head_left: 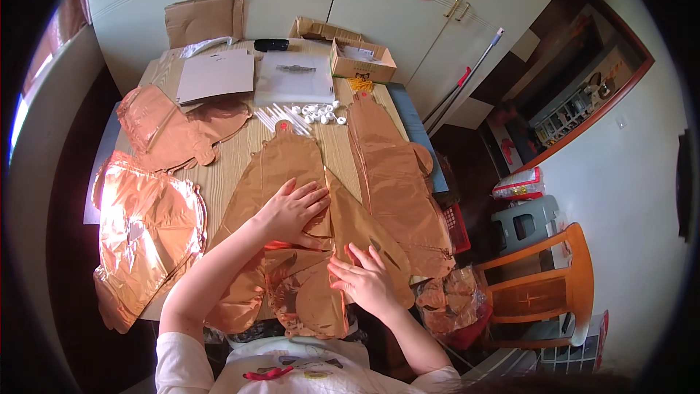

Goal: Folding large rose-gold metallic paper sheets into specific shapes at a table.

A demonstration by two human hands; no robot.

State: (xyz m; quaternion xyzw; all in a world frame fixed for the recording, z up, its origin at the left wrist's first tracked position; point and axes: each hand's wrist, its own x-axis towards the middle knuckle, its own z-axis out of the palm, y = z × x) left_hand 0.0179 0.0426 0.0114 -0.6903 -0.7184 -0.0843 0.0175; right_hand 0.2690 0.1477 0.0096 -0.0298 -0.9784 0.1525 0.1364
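Note:
A flat, uninflated copper-coloured foil balloon (292, 164) lies in front of me, folded along its length, its narrow end with a red mark pointing away. My left hand (295, 211) rests palm down on its middle, fingers spread. Lower and to the right, my right hand (362, 279) touches the balloon beside the fold, its fingers stretched and apart. Crumpled, shiny foil shows between and below the hands, reaching over the near table edge. A second flat foil balloon (397, 182) lies to the right. More foil balloons (149, 211) are stacked at the left.
Beyond the balloons lie white plastic sticks (271, 115), small white cups (321, 112) and yellow ties (360, 85). Farther back are white sheets (215, 75), a clear plastic folder (295, 82) and a cardboard box (363, 64). A wooden chair (572, 284) stands right of the table (237, 146).

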